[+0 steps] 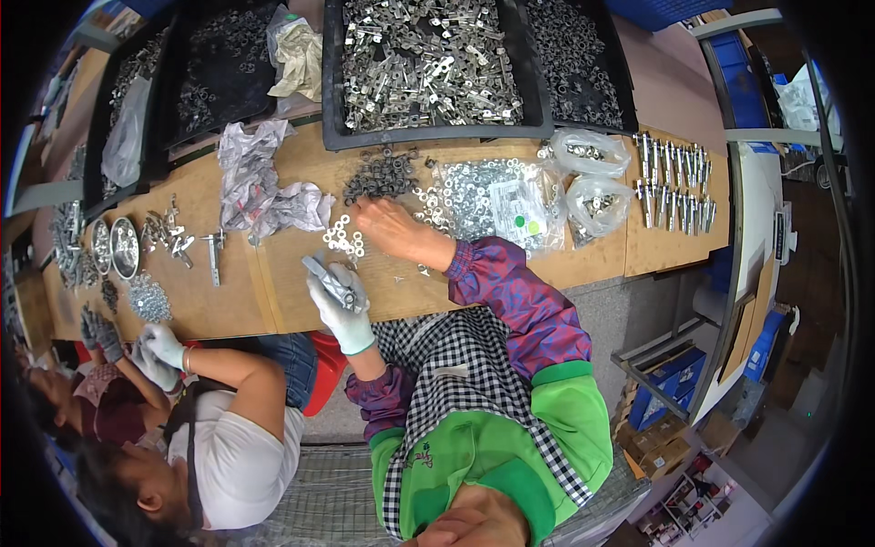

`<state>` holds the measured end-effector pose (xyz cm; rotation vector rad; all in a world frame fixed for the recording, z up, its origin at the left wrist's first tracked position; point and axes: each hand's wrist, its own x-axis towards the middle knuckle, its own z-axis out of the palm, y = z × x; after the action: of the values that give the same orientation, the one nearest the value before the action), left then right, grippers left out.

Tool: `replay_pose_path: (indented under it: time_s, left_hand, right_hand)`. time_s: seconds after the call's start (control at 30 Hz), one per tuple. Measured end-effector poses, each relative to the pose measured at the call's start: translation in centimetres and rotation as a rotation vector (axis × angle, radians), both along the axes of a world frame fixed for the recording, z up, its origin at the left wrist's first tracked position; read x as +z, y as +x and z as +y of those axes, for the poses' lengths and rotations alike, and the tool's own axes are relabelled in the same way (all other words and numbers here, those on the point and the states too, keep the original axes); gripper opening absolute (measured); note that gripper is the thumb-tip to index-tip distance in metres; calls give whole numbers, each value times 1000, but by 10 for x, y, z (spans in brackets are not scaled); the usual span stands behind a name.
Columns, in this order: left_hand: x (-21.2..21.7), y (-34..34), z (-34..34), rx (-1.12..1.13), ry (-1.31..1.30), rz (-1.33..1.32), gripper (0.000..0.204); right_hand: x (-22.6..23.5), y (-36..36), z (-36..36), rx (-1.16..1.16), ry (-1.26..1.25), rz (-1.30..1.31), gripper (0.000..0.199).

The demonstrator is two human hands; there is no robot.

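Note:
My left hand (pixel 344 308), in a whitish glove, is closed round a grey metal part (pixel 328 281) just in front of the table's near edge. My bare right hand (pixel 392 228) reaches over the table with its fingers drawn together at the near edge of a pile of dark metal rings (pixel 383 173). Whatever is between those fingertips is hidden. Light-coloured washers (pixel 343 239) lie scattered right below the right hand's fingers. More loose washers (pixel 432 210) lie to the right of the hand, beside a clear bag of shiny washers (pixel 483 201).
A black tray of metal clips (pixel 433 64) stands behind the rings. Finished-looking metal assemblies (pixel 670 182) stand in rows at the right, past small plastic bags (pixel 597 202). Crumpled paper (pixel 264 187) lies left. Co-workers (pixel 237 447) sit at my left.

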<state>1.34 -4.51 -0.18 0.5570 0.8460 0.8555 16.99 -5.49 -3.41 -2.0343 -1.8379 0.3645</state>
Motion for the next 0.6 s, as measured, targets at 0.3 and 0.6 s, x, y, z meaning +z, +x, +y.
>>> replay_pose_path:
  time_s: [0.3, 0.6]
  left_hand:
    - [-10, -1, -7, 20, -152, -140, 45]
    - [-17, -9, -18, -62, -61, -200, 46]
  right_hand:
    - [40, -27, -45, 137, 490, 263, 6]
    - [47, -27, -66, 296, 726, 269, 17]
